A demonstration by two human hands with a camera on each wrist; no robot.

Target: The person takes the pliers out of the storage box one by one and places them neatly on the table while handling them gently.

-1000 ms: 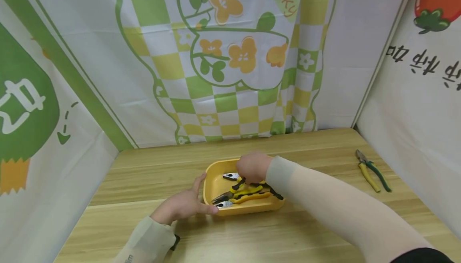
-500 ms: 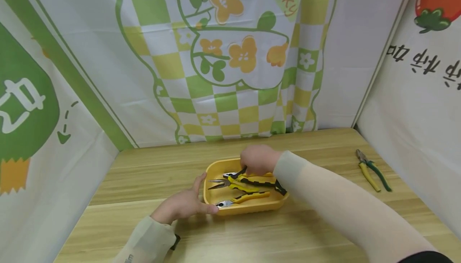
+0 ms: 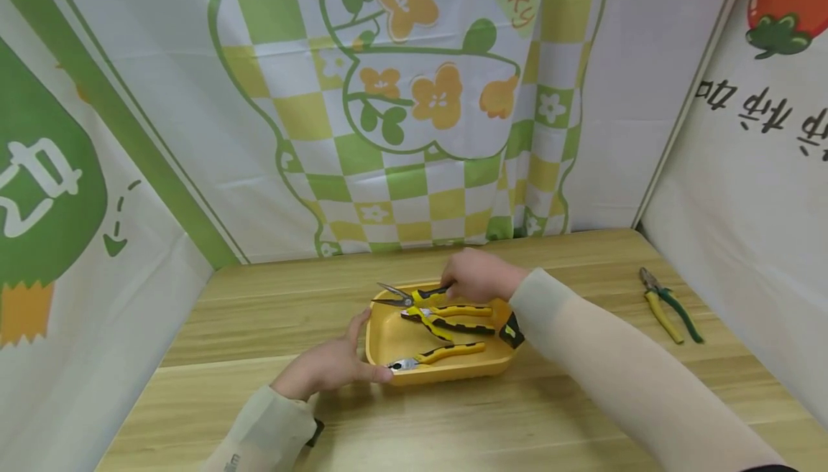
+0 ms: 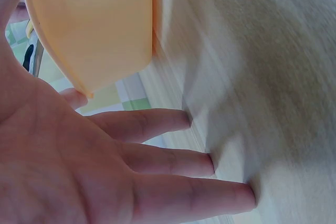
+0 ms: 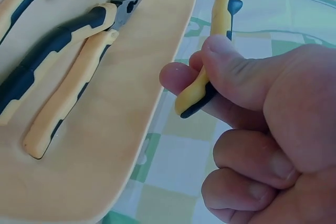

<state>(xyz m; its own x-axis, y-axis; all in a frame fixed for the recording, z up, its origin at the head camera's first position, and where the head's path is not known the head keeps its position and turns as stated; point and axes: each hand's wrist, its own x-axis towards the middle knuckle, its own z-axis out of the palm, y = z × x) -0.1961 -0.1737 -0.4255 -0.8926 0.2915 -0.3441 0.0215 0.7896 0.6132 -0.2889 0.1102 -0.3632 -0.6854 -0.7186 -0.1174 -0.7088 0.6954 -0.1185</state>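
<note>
My right hand (image 3: pixel 481 274) pinches one handle of yellow-and-black long-nose pliers (image 3: pixel 410 302) between thumb and fingers, at the back rim of a yellow plastic tray (image 3: pixel 382 335). Their jaws stand apart, pointing left, and the other handle slants down over the tray. In the right wrist view the held handle (image 5: pixel 223 14) shows between thumb and fingers. Two more pliers lie inside: one pair (image 3: pixel 462 310) at the back, another (image 3: pixel 449 351) along the front wall. My left hand (image 3: pixel 330 368) holds the tray's left end with thumb and index finger; its other fingers (image 4: pixel 168 124) rest straight on the table.
On the wooden table (image 3: pixel 259 328), pliers with one yellow and one green handle (image 3: pixel 666 307) lie far right. A printed curtain (image 3: pixel 414 184) hangs behind the table, and white printed cloth walls stand at both sides. A small dark object (image 3: pixel 511 332) sits beneath my right wrist.
My right hand has moved up and right, lifting one handle of the long-nose pliers and drawing them toward the back rim, their jaws spreading. My left hand stays at the tray.
</note>
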